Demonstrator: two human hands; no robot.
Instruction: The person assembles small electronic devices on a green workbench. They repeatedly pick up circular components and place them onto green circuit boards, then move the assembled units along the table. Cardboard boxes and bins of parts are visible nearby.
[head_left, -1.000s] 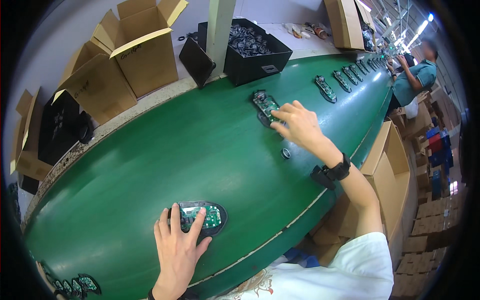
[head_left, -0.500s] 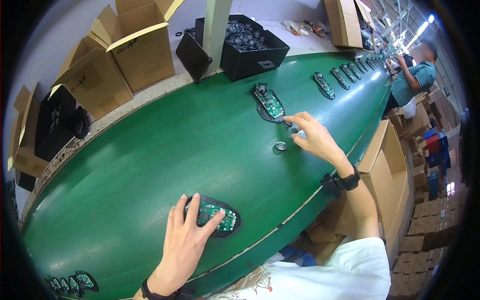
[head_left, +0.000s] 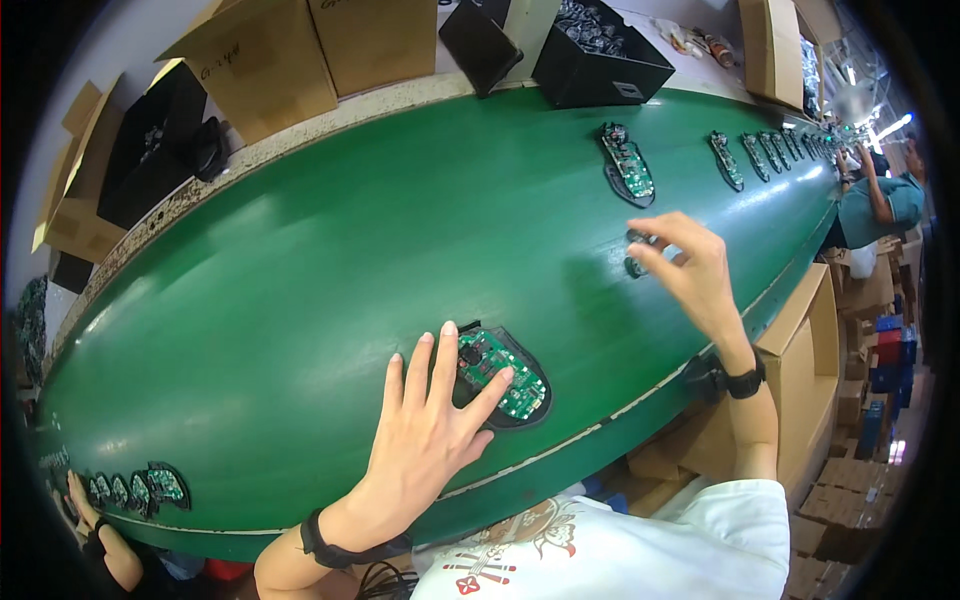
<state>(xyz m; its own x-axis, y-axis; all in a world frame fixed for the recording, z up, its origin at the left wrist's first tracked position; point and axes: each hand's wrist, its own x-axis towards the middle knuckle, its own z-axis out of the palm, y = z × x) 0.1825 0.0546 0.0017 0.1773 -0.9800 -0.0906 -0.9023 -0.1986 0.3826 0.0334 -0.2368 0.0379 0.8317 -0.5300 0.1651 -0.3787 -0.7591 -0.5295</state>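
My left hand (head_left: 425, 430) rests with spread fingers on a green circuit board (head_left: 515, 400) in a black, rounded housing. The thumb lies on the board, and the index fingertip is at the housing's left edge. Farther right, my right hand (head_left: 695, 265) pinches a small round dark part (head_left: 637, 236) between thumb and fingers. A second small round part (head_left: 634, 268) shows by the thumb tip; whether it is held or lies on the belt, I cannot tell. Just beyond that hand lies another board in a black housing (head_left: 629, 170).
The green belt (head_left: 300, 300) carries several more boards (head_left: 755, 155) at far right and others (head_left: 140, 488) at lower left. Black bins (head_left: 600, 75) and cartons (head_left: 260, 60) line the far edge. An open carton (head_left: 800, 350) stands right. Other people's hands (head_left: 85, 500) work at lower left.
The view has shifted, so things sit elsewhere in the picture. My right hand has gone from open fingers to a pinch on the round part. My left hand stays on the same board.
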